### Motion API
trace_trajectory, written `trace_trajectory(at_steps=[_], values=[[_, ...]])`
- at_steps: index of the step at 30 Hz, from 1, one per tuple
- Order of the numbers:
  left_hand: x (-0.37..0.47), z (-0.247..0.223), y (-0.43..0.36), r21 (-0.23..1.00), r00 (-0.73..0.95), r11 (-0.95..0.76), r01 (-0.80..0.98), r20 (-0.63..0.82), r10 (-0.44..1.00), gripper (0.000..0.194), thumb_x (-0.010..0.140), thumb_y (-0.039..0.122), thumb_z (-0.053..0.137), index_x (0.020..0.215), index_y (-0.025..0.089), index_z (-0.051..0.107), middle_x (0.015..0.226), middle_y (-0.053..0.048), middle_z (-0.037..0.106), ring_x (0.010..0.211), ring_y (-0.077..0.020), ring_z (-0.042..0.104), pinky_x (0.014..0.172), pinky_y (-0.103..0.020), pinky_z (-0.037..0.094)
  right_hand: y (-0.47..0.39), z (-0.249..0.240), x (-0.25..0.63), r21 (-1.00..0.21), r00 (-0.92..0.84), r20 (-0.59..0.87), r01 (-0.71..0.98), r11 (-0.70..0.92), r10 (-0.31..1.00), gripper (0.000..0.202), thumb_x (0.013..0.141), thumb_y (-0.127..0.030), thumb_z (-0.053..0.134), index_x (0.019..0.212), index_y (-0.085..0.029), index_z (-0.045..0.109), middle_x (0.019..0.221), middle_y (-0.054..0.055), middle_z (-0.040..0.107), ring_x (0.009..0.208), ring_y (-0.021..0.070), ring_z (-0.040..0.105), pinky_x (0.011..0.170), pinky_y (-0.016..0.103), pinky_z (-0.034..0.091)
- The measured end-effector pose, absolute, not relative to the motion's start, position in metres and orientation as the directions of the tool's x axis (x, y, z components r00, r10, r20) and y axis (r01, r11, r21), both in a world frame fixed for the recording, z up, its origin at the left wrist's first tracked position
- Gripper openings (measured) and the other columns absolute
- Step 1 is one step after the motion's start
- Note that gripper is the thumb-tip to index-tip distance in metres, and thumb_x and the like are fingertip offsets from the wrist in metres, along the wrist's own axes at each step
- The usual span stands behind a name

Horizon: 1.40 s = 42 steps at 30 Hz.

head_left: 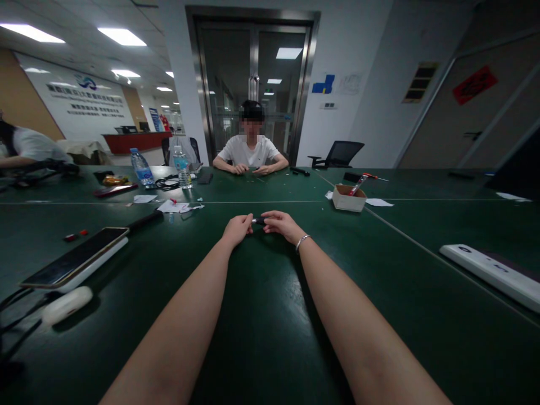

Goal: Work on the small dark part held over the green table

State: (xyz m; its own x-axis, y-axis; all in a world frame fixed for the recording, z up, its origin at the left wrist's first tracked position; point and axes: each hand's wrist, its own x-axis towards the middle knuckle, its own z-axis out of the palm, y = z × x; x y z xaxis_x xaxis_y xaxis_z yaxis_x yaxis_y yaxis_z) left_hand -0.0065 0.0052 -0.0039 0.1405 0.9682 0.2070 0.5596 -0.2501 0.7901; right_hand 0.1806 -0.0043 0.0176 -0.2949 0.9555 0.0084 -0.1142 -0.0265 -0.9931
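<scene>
Over the green table, my left hand and my right hand meet a little in front of the middle. Between their fingertips is a small slim object, black with a silver part toward the left; its exact kind is too small to tell. My left hand is closed with thumb and fingers pinching the silver end. The fingers of my right hand close around the black end, and a silver bracelet circles that wrist. Part of the object is hidden by the fingers.
On the left lie a phone, a white rounded device with cables and paper scraps. Two water bottles stand beyond. A small box and a white power strip are at right. Another person sits opposite.
</scene>
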Motion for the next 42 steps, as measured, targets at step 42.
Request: trace_trajectory(at_steps=[42], values=[[-0.002,0.003,0.001,0.929,0.168,-0.278,0.245,0.242,0.956,0.021,0.078,0.037,0.055,0.086,0.017,0.057,0.077,-0.001,0.062,0.074,-0.0131,0.058,0.070,-0.027,0.044,-0.001,0.018,0.179,-0.984,-0.229,-0.050,-0.155,-0.088,0.972,0.005,0.087,-0.013,0.062,0.088,-0.009,0.062,0.065,0.008,0.069,0.050,0.0103,0.065,0.050,0.017,0.056]])
